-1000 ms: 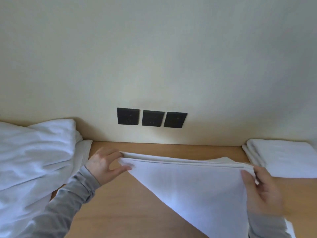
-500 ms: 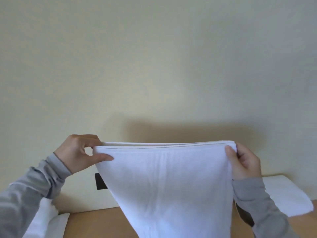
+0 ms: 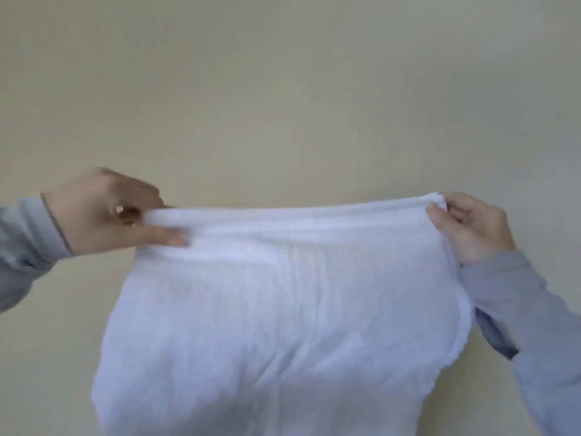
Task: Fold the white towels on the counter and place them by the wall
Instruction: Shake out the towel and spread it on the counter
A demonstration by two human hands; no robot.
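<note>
A white towel (image 3: 283, 309) hangs in the air in front of the wall, doubled over along its top edge and billowing below. My left hand (image 3: 103, 212) pinches its top left corner between thumb and fingers. At the top right corner my right hand (image 3: 471, 228) grips the folded edge. The towel's lower part runs out of the frame at the bottom. The counter and the other towels are out of view.
A plain cream wall (image 3: 283, 89) fills the whole background. My grey sleeves (image 3: 534, 325) come in from both sides.
Both hands have lifted the towel from the counter up in front of the wall. The view has tilted up, so the counter, the sockets and the other towels have dropped out of sight.
</note>
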